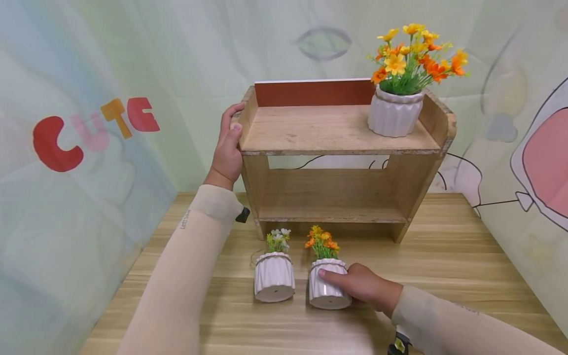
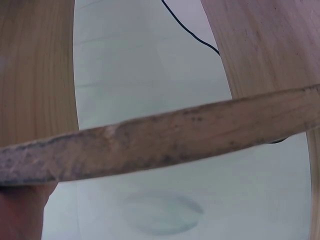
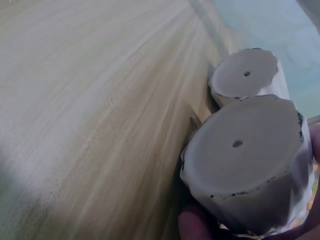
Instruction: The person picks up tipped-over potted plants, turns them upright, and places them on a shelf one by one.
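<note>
My left hand (image 1: 228, 150) grips the upper left side panel of a two-tier wooden shelf (image 1: 333, 185), thumb at the front and fingers over the edge. In the left wrist view, part of that hand shows below a worn wooden edge (image 2: 165, 142). My right hand (image 1: 366, 286) holds a white ribbed flowerpot (image 1: 327, 286) with small orange flowers, its thumb across the side. The pot lies tipped over, base toward me; a drain hole shows in the right wrist view. Left of it lies a similar pot (image 1: 274, 278) with white flowers, apart from both hands.
A larger white pot (image 1: 395, 114) of yellow and orange flowers stands upright on the shelf's top right. The shelf stands on a wood-grain table (image 1: 448, 246). Printed curtains (image 1: 133, 49) hang behind and at both sides.
</note>
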The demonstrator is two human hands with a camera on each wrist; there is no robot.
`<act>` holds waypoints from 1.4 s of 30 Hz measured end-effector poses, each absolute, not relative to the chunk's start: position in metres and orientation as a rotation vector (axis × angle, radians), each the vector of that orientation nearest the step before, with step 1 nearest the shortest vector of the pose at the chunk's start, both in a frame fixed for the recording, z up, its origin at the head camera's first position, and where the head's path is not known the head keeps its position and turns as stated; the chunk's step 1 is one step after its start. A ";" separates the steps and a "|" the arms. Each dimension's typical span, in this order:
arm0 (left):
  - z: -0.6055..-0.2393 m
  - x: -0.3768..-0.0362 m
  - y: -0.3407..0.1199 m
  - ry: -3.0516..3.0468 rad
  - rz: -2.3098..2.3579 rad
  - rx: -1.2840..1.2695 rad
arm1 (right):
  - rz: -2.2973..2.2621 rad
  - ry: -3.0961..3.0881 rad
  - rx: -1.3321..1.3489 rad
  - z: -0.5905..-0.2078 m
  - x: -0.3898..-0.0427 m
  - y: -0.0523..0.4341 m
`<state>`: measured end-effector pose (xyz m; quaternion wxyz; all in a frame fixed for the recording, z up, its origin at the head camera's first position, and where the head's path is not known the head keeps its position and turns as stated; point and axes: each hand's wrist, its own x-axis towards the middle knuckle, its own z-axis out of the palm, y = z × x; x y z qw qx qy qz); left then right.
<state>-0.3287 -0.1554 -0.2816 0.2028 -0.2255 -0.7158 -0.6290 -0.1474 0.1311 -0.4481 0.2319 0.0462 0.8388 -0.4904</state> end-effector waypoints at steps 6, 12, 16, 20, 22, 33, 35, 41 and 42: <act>-0.281 -0.328 -0.156 -2.000 -1.746 -0.628 | -1.409 2.224 0.115 -0.451 -0.147 0.130; -0.281 -0.329 -0.156 -2.014 -1.742 -0.623 | -1.420 2.233 0.170 -0.453 -0.146 0.127; -0.281 -0.329 -0.156 -2.023 -1.737 -0.616 | -1.386 2.263 0.204 -0.452 -0.146 0.126; -0.281 -0.329 -0.156 -2.022 -1.738 -0.616 | -1.365 2.292 0.186 -0.452 -0.144 0.126; -0.281 -0.328 -0.156 -2.021 -1.737 -0.618 | -1.375 2.301 0.174 -0.451 -0.143 0.126; -0.281 -0.327 -0.157 -2.010 -1.744 -0.621 | -1.538 2.365 0.215 -0.437 -0.138 0.121; -0.281 -0.328 -0.157 -2.009 -1.745 -0.625 | -1.545 2.393 0.228 -0.434 -0.136 0.120; -0.282 -0.328 -0.156 -2.021 -1.733 -0.616 | -1.511 2.520 0.205 -0.427 -0.127 0.118; -0.282 -0.328 -0.156 -2.023 -1.732 -0.614 | -1.507 2.537 0.202 -0.427 -0.125 0.117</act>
